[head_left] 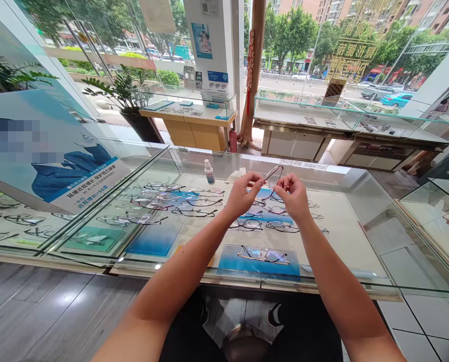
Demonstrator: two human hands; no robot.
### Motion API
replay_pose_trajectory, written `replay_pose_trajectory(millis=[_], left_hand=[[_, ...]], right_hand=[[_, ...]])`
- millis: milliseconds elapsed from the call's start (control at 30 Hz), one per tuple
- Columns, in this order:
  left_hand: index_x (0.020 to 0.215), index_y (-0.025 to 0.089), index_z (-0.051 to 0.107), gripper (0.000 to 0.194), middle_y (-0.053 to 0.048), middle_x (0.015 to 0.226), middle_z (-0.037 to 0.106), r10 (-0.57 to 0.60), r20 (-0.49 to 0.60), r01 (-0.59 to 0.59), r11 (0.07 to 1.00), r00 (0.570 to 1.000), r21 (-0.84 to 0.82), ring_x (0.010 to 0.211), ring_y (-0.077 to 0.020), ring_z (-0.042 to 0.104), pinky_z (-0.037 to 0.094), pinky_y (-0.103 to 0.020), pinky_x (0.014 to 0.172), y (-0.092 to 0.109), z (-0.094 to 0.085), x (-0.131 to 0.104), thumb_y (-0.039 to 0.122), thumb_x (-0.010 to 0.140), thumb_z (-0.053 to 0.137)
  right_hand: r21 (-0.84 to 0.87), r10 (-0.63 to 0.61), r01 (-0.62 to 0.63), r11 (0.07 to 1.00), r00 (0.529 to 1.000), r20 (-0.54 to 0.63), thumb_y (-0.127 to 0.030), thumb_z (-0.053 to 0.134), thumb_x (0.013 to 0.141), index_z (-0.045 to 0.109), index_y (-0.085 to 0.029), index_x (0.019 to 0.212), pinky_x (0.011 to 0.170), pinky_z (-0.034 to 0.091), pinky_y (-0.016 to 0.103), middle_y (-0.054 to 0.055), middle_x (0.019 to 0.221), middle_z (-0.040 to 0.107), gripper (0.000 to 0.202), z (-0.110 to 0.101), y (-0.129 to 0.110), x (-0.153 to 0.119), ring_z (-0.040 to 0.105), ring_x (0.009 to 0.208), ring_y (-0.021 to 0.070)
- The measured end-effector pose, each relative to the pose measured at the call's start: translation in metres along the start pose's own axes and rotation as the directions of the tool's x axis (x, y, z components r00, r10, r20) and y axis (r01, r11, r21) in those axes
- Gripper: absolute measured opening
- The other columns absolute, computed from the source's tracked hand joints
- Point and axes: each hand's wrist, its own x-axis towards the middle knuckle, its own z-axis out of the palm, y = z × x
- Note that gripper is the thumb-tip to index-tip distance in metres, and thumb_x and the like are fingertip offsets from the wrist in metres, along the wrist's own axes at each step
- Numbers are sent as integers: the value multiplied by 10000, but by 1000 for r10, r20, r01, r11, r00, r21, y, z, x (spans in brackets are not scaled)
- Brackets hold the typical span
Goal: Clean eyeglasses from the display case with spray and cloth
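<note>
Pinched glasses (pixel 273 174) w/ nearly closed L hand (pixel 243 194) & R hand (pixel 294 193) — held above table (pixel 345 234), prob. for steadiness.

Optician's shop at street level; directions from middle of view. Glass display counter (pixel 360 251) from centre to 6 o'clock, showing rows of eyeglasses (pixel 248 224). At 9 o'clock, large poster (pixel 72 173) with Chinese text on nearsightedness. Further glass-topped showcases at 11 o'clock (pixel 196 131) and 2 o'clock (pixel 294 145), more eyewear inside. Gold Chinese lettering (pixel 354 51) for contact lenses on window at 2 o'clock. Beyond glass, 1 o'clock: trees (pixel 283 42), road, parked cars.
</note>
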Motion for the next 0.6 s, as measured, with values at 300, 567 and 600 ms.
replay_pose_trajectory(millis=[300, 567, 600], left_hand=[[981, 215, 691, 236, -68, 1031, 807, -15, -58, 18, 999, 998, 50, 982, -204, 734, 560, -345, 855, 0, -4, 2, 417, 1045, 586], [986, 217, 700, 229, -65, 1006, 790, -10, -44, 11, 999, 999, 33, 952, -204, 728, 571, -341, 841, -2, -1, 2, 423, 1033, 612], [986, 217, 700, 233, -67, 1007, 789, -13, -43, 14, 1000, 999, 24, 949, -204, 728, 575, -343, 841, -2, -1, 1, 428, 1032, 614]], right_hand=[[-360, -164, 100, 928, 975, -153, -266, 685, 866, 442, -262, 801, 767, 394, 358, -25, 852, 675, 251, -14, -8, 3, 526, 782, 177], [-571, -379, 211, 793, 905, -192, -246, 637, 941, 447, -274, 829, 814, 447, 380, 4, 856, 666, 222, -26, -4, 8, 545, 858, 223], [-593, -414, 227, 772, 888, -199, -242, 635, 949, 449, -276, 833, 814, 452, 387, 10, 857, 667, 222, -25, -4, 7, 547, 861, 229]])
